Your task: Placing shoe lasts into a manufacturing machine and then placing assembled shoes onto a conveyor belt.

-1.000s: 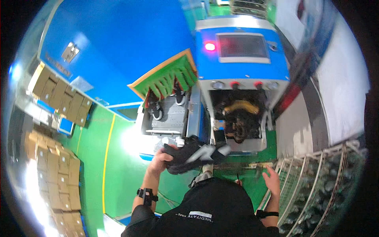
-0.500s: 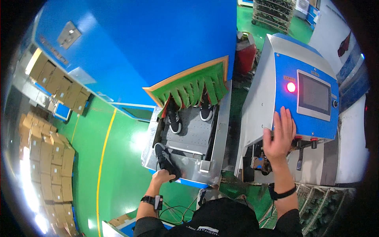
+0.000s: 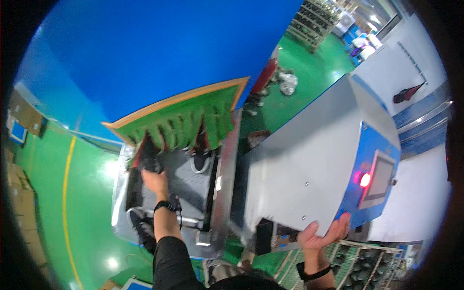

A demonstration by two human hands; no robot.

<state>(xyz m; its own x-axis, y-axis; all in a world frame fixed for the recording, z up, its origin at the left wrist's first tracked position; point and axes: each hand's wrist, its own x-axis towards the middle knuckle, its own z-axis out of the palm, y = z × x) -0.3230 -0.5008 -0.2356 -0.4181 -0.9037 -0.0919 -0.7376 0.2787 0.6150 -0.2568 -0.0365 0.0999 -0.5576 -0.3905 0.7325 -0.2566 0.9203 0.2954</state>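
My left hand (image 3: 155,182) reaches over the conveyor bed and closes on the toe of a dark sneaker (image 3: 152,161) at the green strip curtain (image 3: 179,126). To the right, another black sneaker with a pale toe rim (image 3: 199,162) pokes out from under the strips. A third, black-and-grey sneaker (image 3: 140,226) lies at the bed's near left corner, beside my left forearm. My right hand (image 3: 323,236) rests with thumb and fingers apart against the lower edge of the grey-and-blue control box (image 3: 302,179), below its red lamp (image 3: 365,180). Its palm holds nothing.
A large blue machine housing (image 3: 159,48) rises behind the curtain. The conveyor's metal side rail (image 3: 226,179) runs between bed and control box. Wire racks of shoes (image 3: 357,263) stand at the lower right. Stacked cartons (image 3: 21,208) line the far left.
My left hand has let go of the black-and-grey sneaker at the near end and moved forward to one at the curtain. My right hand slid to the box's lower edge. The view turned right.
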